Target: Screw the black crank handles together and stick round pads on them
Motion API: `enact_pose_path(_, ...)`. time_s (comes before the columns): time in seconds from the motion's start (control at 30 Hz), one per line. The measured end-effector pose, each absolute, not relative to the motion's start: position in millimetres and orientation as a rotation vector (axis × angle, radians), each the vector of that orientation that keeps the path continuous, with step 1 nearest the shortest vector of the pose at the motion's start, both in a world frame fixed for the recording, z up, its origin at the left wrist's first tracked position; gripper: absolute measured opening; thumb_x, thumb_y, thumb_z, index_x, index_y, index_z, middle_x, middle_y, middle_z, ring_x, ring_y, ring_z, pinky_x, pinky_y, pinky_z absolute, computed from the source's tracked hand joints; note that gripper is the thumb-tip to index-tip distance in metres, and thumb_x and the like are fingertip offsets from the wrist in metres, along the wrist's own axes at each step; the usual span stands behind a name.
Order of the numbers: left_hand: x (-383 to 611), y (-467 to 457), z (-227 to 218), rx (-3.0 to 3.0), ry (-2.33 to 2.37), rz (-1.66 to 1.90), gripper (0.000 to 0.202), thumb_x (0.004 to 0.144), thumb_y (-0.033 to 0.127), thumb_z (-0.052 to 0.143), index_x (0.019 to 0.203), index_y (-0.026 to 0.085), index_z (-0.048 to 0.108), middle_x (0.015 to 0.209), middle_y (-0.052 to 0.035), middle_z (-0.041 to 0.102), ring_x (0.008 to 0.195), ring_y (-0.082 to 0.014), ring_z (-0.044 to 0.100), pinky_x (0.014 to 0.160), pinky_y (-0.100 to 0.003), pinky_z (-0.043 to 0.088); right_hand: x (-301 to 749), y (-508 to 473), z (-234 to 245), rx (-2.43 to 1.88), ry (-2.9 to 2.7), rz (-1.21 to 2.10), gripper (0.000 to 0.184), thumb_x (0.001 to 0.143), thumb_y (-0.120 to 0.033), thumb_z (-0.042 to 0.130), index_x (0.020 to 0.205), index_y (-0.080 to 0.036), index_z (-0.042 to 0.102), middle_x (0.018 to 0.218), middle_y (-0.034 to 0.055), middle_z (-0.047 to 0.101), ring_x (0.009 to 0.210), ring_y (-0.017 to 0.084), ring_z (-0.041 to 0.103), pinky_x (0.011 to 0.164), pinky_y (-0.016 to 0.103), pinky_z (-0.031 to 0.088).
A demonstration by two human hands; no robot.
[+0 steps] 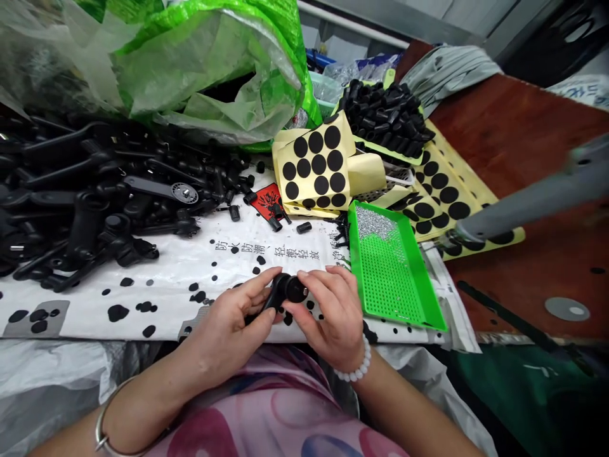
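Close to the table's front edge, both my hands hold one black plastic arm-shaped part with a round knob-like end. My left hand is closed around its narrower body, thumb below and fingers above. The fingertips of my right hand press on the round end, where a small shiny spot shows. Much of the part is hidden by my fingers. To the right of my right hand lies a green perforated tray with small silvery pieces gathered at its far end.
A heap of black plastic parts covers the left side, below a green bag. Sheets of round black stickers and a container of short black tubes stand at the back. A grey bar crosses at right.
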State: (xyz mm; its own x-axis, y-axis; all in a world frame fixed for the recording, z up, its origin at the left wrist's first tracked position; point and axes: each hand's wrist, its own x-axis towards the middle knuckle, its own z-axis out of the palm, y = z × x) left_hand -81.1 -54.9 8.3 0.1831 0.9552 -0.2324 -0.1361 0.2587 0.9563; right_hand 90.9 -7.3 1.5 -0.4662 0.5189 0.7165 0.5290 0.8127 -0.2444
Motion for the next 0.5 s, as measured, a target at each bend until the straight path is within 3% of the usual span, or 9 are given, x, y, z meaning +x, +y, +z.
enact_pose_path(0.27,-79,-53,14,0.897,1.083,0.934,0.058,0.082,0.022,0.056,0.138,0.016,0.04,0.113,-0.0094,0.064,0.079,-0.013,0.063,0.079,-0.027,0.051,92,-7,-4,-0.747,-2.204,0.067,0.03,0.084,-0.021,0.059,0.113,-0.014,0.054,0.097,0.0105,0.066,0.09,0.02,0.061,0.09,0.042,0.042)
enact_pose_path(0.5,-81,-50,22,0.92,1.145,0.855,0.063,0.078,0.022,0.057,0.138,0.013,0.039,0.096,-0.0056,0.065,0.068,-0.0107,0.059,0.057,-0.02,0.043,100,-1,3,-0.615,-2.311,0.214,0.031,0.085,-0.012,0.051,0.116,-0.014,0.055,0.112,0.013,0.062,0.1,0.021,0.058,0.09,0.043,0.044)
